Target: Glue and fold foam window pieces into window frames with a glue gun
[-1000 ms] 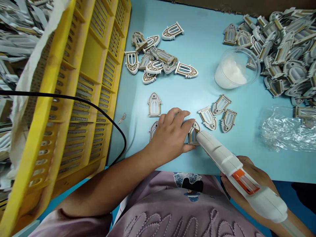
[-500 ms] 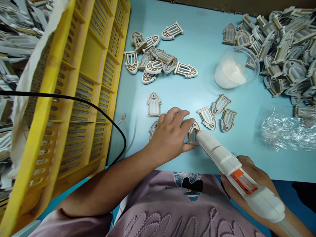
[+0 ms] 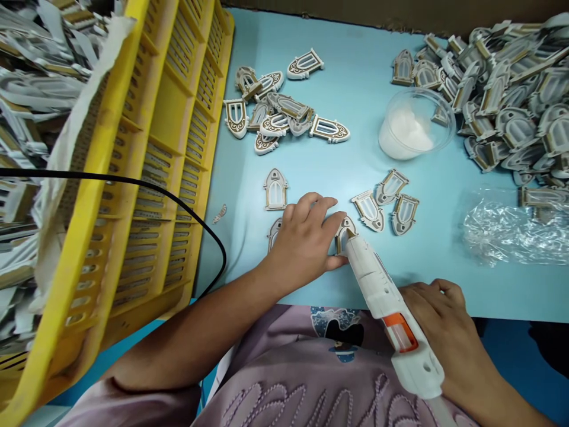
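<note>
My left hand point(image 3: 306, 240) rests on the table with thumb and forefinger closed on the left side of a small arched window piece point(image 3: 344, 235). The metal tip of a white glue gun point(image 3: 382, 296) is at this piece, over its right side. Wrapped round the gun's handle, my right hand point(image 3: 438, 314) hides most of the grip. One arched piece point(image 3: 275, 190) lies above my left hand, and another point(image 3: 274, 232) is partly hidden behind it. Three more pieces point(image 3: 368, 211) lie to the right of the gun tip.
A yellow crate point(image 3: 169, 112) full of pieces stands at the left, crossed by a black cable point(image 3: 155, 187). Patterned pieces point(image 3: 273, 123) lie at the back. A clear cup point(image 3: 406, 133) holds white material. A large pile point(image 3: 515, 118) and a plastic bag point(image 3: 507, 231) are at the right.
The glue gun's body has swung left and is more upright in view, its tip still at the piece. My right hand has turned with it. The view has shifted slightly.
</note>
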The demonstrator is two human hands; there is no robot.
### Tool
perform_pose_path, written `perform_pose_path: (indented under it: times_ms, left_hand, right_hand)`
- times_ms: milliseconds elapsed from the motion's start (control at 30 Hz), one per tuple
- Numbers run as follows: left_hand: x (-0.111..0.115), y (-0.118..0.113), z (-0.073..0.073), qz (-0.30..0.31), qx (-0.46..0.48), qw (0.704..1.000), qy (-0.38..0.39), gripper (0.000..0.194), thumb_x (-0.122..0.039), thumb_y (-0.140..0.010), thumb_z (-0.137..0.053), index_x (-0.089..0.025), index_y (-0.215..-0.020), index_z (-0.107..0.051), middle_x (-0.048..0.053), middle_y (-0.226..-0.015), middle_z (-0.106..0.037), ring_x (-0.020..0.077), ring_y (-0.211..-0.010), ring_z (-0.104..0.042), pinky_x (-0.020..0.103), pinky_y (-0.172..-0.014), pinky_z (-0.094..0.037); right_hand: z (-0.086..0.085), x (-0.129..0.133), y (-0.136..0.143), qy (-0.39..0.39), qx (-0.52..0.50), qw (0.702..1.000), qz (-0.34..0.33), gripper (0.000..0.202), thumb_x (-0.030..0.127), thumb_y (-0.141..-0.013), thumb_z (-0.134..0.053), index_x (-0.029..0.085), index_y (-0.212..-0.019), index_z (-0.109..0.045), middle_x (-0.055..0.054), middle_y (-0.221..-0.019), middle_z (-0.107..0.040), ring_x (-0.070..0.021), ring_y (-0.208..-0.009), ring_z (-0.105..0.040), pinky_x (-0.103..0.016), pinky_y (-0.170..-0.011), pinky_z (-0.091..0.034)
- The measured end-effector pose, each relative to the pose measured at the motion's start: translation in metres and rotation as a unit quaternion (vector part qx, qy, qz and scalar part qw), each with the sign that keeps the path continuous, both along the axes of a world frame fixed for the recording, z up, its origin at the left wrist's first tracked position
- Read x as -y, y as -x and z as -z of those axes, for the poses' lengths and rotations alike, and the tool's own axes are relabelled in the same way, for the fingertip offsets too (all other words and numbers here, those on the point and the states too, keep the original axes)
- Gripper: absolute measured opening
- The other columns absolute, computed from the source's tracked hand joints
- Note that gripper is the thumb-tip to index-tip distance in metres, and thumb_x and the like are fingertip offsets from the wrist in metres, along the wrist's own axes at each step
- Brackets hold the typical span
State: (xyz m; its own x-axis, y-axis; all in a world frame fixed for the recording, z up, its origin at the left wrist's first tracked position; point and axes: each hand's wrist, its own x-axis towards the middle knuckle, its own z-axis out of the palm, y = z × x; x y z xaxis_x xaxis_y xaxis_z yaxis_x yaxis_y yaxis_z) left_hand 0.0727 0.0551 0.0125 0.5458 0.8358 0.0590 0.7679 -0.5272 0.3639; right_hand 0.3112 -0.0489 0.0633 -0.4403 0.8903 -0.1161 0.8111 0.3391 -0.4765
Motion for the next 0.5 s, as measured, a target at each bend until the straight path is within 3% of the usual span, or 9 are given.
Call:
perform_pose_path:
  times_ms: [133,267,367,433,500]
  left_hand:
    - [0.000,-0.002,0.000,-0.007,-0.012,1.000,-0.003,0.068,-0.050,-0.074,-0.078,-0.018,-0.130,-0.057,0.014,-0.144,-0.050,0.0373,-0.131,-0.039,0.051,-0.095,-0.035]
    - [0.001,-0.003,0.000,-0.013,-0.018,1.000,-0.002,0.073,-0.053,-0.070,-0.081,-0.019,-0.130,-0.057,0.013,-0.144,-0.050,0.0373,-0.131,-0.038,0.051,-0.096,-0.035]
    - [0.000,-0.002,0.001,-0.012,-0.018,1.000,-0.004,0.075,-0.055,-0.069,-0.082,-0.020,-0.130,-0.057,0.014,-0.143,-0.051,0.0375,-0.131,-0.038,0.050,-0.095,-0.035]
    - [0.000,-0.002,0.001,-0.011,-0.018,1.000,-0.006,0.075,-0.055,-0.069,-0.082,-0.020,-0.130,-0.057,0.014,-0.143,-0.051,0.0374,-0.130,-0.039,0.049,-0.094,-0.035]
    - [0.001,-0.003,0.001,-0.012,-0.019,1.000,-0.009,0.075,-0.056,-0.069,-0.081,-0.020,-0.130,-0.056,0.014,-0.142,-0.052,0.0373,-0.130,-0.039,0.049,-0.094,-0.035]
  right_hand:
    - [0.006,0.003,-0.005,0.016,0.018,1.000,-0.003,0.010,0.016,-0.082,-0.052,0.021,-0.087,-0.045,0.001,-0.075,-0.053,-0.0163,-0.067,-0.049,-0.039,-0.074,-0.032]
    - [0.014,0.006,-0.008,-0.021,0.012,1.000,0.007,0.019,0.012,-0.073,-0.056,0.022,-0.085,-0.046,0.003,-0.068,-0.052,-0.0163,-0.060,-0.051,-0.035,-0.067,-0.040]
    - [0.015,0.013,-0.008,-0.001,-0.037,0.990,0.137,0.010,0.021,-0.080,-0.059,0.024,-0.088,-0.054,-0.001,-0.075,-0.061,-0.0190,-0.061,-0.059,-0.036,-0.064,-0.047]
    - [0.013,0.020,-0.012,0.020,-0.094,0.966,0.240,0.012,0.033,-0.084,-0.061,0.027,-0.094,-0.060,-0.003,-0.089,-0.068,-0.0244,-0.076,-0.067,-0.039,-0.072,-0.053]
    - [0.011,0.025,-0.022,0.020,-0.147,0.939,0.310,0.020,0.042,-0.088,-0.056,0.032,-0.105,-0.058,-0.005,-0.106,-0.067,-0.0297,-0.102,-0.066,-0.043,-0.087,-0.054]
